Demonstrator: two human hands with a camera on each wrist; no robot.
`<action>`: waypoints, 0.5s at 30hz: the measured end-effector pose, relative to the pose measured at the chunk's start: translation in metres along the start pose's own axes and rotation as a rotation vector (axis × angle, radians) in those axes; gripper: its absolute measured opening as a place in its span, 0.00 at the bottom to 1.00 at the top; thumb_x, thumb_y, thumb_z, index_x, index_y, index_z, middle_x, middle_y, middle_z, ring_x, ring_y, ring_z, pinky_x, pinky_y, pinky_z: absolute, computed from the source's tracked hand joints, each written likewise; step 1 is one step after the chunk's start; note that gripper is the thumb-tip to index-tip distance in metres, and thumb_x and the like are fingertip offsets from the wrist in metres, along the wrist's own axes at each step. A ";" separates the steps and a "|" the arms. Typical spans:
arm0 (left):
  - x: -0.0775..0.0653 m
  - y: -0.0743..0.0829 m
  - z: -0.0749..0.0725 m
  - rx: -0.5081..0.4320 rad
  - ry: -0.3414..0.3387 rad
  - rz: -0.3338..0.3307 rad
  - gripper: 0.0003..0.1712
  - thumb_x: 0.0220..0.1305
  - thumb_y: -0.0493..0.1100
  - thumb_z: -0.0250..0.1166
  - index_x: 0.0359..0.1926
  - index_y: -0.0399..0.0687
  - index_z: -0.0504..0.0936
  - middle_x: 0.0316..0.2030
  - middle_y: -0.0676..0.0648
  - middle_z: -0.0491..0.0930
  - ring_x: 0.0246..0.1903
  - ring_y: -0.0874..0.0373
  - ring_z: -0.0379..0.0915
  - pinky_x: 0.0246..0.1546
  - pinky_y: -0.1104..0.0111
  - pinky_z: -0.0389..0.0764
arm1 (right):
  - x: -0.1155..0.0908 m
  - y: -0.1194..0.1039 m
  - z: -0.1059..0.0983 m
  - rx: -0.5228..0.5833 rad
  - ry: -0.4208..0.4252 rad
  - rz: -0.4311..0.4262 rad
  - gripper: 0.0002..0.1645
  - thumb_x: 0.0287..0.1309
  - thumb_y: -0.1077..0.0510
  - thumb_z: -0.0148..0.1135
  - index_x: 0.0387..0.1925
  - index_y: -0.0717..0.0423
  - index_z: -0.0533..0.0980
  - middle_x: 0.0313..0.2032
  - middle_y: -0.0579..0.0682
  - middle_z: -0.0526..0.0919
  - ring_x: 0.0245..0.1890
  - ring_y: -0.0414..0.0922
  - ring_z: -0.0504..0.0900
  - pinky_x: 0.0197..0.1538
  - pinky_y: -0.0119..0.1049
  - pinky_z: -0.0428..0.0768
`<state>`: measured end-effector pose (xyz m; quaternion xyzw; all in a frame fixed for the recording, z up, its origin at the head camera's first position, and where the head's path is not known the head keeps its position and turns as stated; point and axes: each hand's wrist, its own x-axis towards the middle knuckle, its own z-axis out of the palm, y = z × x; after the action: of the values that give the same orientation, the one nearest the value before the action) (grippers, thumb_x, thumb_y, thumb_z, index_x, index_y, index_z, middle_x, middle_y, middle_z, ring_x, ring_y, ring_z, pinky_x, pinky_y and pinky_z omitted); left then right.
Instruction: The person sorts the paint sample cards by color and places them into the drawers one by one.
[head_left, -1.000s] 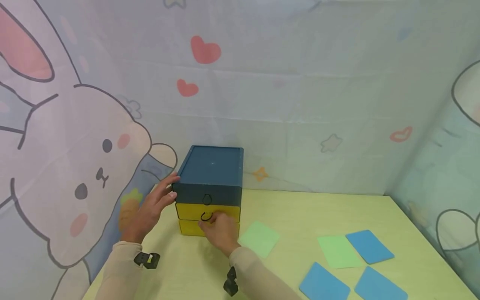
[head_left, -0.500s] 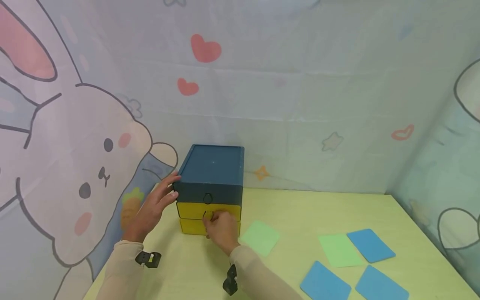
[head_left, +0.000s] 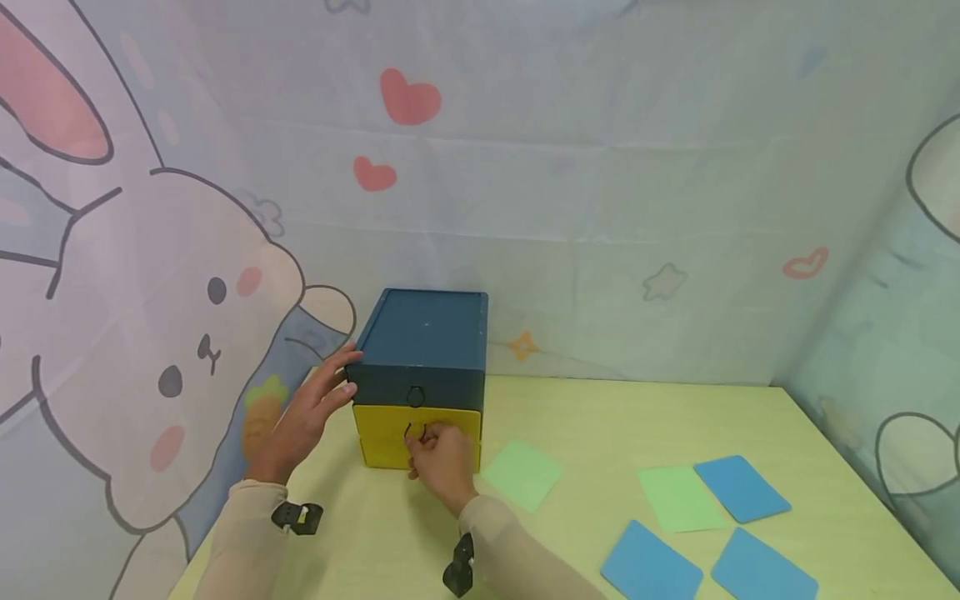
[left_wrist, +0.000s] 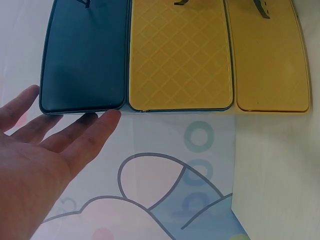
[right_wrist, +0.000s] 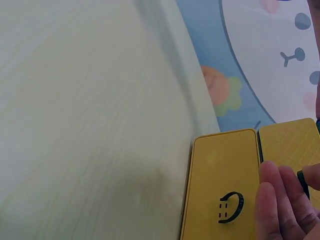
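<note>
A small drawer cabinet with a dark blue top (head_left: 427, 329) stands at the table's back left. Its upper drawer (left_wrist: 85, 60) is dark blue; the middle drawer (left_wrist: 180, 55) and lower drawer (left_wrist: 272, 65) have yellow fronts. My left hand (head_left: 300, 421) touches the cabinet's left side by the upper drawer, fingers extended. At the middle drawer, my right hand (head_left: 446, 467) pinches the black loop handle (head_left: 408, 432) between thumb and finger. Its other fingers (right_wrist: 281, 200) hang in front of the drawer fronts. The lower drawer's loop handle (right_wrist: 232, 207) is free of my hand.
Right of the cabinet lies a light green paper square (head_left: 522, 475). Farther right, another green square (head_left: 675, 502) lies against a blue card (head_left: 742, 489), with two more blue cards (head_left: 651, 562) nearer the front. A printed cloth (head_left: 585, 208) hangs behind the table.
My right fingers have drawn together on the middle drawer's handle. The seam between the two yellow drawers no longer shows clearly in the head view. My left hand stays at the cabinet's side.
</note>
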<state>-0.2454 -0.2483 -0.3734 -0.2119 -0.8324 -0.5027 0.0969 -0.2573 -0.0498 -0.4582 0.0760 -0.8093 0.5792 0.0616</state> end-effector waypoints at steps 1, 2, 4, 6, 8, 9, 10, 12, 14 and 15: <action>0.000 0.000 0.000 0.000 -0.002 -0.003 0.30 0.78 0.45 0.48 0.76 0.42 0.59 0.80 0.37 0.44 0.75 0.25 0.46 0.71 0.30 0.52 | -0.001 0.000 0.000 0.000 0.001 0.002 0.12 0.61 0.59 0.68 0.23 0.58 0.81 0.17 0.52 0.85 0.16 0.52 0.86 0.17 0.28 0.77; 0.000 0.000 0.001 0.001 -0.003 -0.007 0.30 0.78 0.46 0.48 0.76 0.42 0.59 0.80 0.38 0.44 0.75 0.25 0.46 0.71 0.30 0.53 | -0.002 0.000 -0.001 0.002 0.002 0.009 0.12 0.61 0.59 0.68 0.23 0.58 0.80 0.17 0.52 0.84 0.15 0.51 0.85 0.17 0.28 0.77; -0.001 -0.001 0.001 -0.002 -0.005 -0.011 0.30 0.78 0.46 0.47 0.76 0.43 0.59 0.80 0.38 0.44 0.75 0.25 0.46 0.71 0.30 0.53 | -0.004 0.000 -0.001 -0.002 0.001 0.012 0.12 0.61 0.59 0.68 0.22 0.57 0.80 0.15 0.50 0.83 0.14 0.49 0.84 0.16 0.29 0.77; -0.001 -0.001 0.001 -0.006 -0.005 -0.011 0.30 0.78 0.46 0.47 0.76 0.43 0.59 0.80 0.38 0.44 0.75 0.25 0.46 0.71 0.30 0.54 | -0.008 -0.001 -0.002 0.002 -0.009 0.012 0.13 0.61 0.58 0.69 0.21 0.57 0.80 0.14 0.48 0.82 0.13 0.47 0.84 0.16 0.29 0.77; -0.002 -0.001 0.000 -0.009 -0.002 -0.006 0.30 0.78 0.45 0.47 0.76 0.42 0.59 0.80 0.37 0.44 0.75 0.24 0.46 0.70 0.30 0.55 | -0.011 -0.002 -0.003 0.004 -0.022 0.014 0.14 0.61 0.58 0.69 0.21 0.57 0.79 0.14 0.47 0.82 0.14 0.46 0.84 0.17 0.28 0.77; -0.001 -0.001 0.000 -0.010 -0.001 -0.002 0.30 0.78 0.45 0.47 0.76 0.42 0.58 0.80 0.37 0.44 0.75 0.24 0.46 0.70 0.30 0.55 | -0.013 -0.003 -0.003 0.008 -0.030 0.014 0.14 0.61 0.58 0.69 0.21 0.56 0.79 0.14 0.46 0.82 0.14 0.46 0.84 0.17 0.27 0.77; -0.001 -0.001 0.000 -0.012 0.000 0.002 0.30 0.78 0.45 0.47 0.76 0.41 0.58 0.80 0.37 0.44 0.75 0.24 0.46 0.70 0.30 0.55 | -0.015 -0.003 -0.004 0.014 -0.037 0.012 0.14 0.61 0.58 0.69 0.21 0.57 0.79 0.14 0.46 0.82 0.14 0.46 0.84 0.17 0.27 0.77; -0.001 -0.002 -0.001 -0.011 -0.003 0.008 0.30 0.78 0.45 0.47 0.76 0.41 0.58 0.80 0.37 0.44 0.75 0.25 0.45 0.70 0.31 0.55 | -0.020 -0.005 -0.006 0.016 -0.049 0.005 0.14 0.61 0.58 0.69 0.21 0.57 0.79 0.14 0.46 0.82 0.14 0.44 0.84 0.17 0.26 0.77; 0.000 -0.002 -0.001 -0.010 -0.006 0.010 0.30 0.78 0.45 0.47 0.76 0.42 0.58 0.80 0.37 0.44 0.75 0.25 0.46 0.71 0.31 0.55 | -0.024 -0.007 -0.008 0.022 -0.060 0.001 0.14 0.61 0.58 0.69 0.21 0.57 0.79 0.14 0.47 0.82 0.13 0.43 0.83 0.17 0.26 0.77; 0.000 -0.002 0.000 -0.010 -0.007 0.011 0.30 0.78 0.45 0.47 0.76 0.42 0.58 0.80 0.38 0.44 0.75 0.25 0.46 0.71 0.31 0.55 | -0.027 -0.007 -0.009 0.027 -0.066 -0.001 0.13 0.61 0.58 0.69 0.21 0.57 0.79 0.14 0.47 0.82 0.13 0.42 0.83 0.17 0.26 0.77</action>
<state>-0.2466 -0.2496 -0.3749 -0.2186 -0.8292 -0.5055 0.0955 -0.2293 -0.0426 -0.4537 0.0963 -0.8031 0.5870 0.0340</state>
